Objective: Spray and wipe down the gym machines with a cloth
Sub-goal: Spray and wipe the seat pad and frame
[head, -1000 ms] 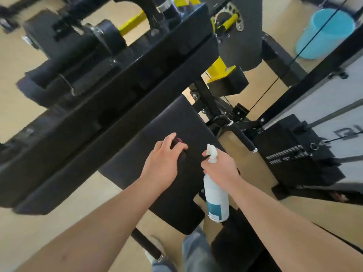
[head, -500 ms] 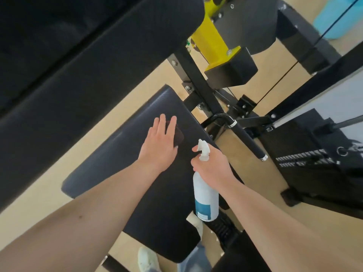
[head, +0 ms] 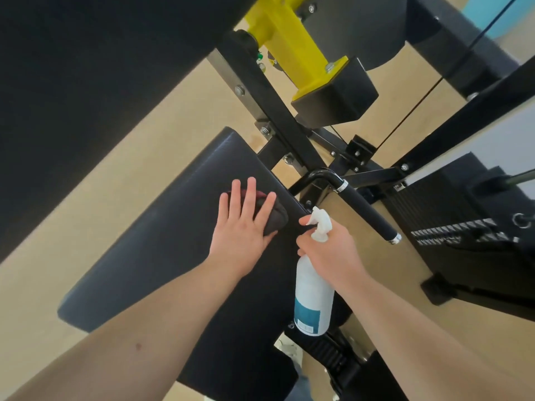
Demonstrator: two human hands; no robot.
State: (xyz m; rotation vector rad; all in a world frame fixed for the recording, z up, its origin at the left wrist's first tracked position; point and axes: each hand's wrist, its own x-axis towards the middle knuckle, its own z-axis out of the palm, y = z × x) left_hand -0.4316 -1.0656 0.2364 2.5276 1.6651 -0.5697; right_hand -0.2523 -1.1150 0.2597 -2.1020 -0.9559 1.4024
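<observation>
Pressing the dark cloth point(head: 276, 218) onto the seat pad's point(head: 162, 256) 1 o'clock end, the left hand point(head: 241, 227) lies spread flat; at its 4 o'clock, the right hand point(head: 330, 253) grips the spray bottle's point(head: 312, 296) neck.

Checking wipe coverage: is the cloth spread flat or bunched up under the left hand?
Bunched. The cloth shows as a small dark wad under the left hand, fingers straight, on the seat pad.

No legible text is found. A teal label point(head: 307, 314) is carried on the bottle point(head: 314, 282), but its print is too small to be read. The marks on the weight stack point(head: 451, 235) are blurred.
</observation>
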